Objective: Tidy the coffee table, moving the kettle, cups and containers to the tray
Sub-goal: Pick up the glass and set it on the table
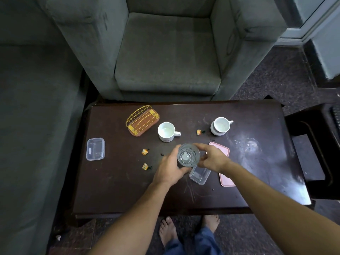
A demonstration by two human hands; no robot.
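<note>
L hand (170, 169) & R hand (211, 159) both curl round a clear glass (188, 157) at frame centre, over the table (110, 181). Pink tray (221, 150), centre-right, is partly hidden by the R wrist. Clear container (199, 175) just below the glass is half covered; contents hard to make out.

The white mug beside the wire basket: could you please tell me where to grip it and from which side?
Take its handle, coming from the right: the mug stands upright and the handle juts out to the right, unobstructed.
</note>
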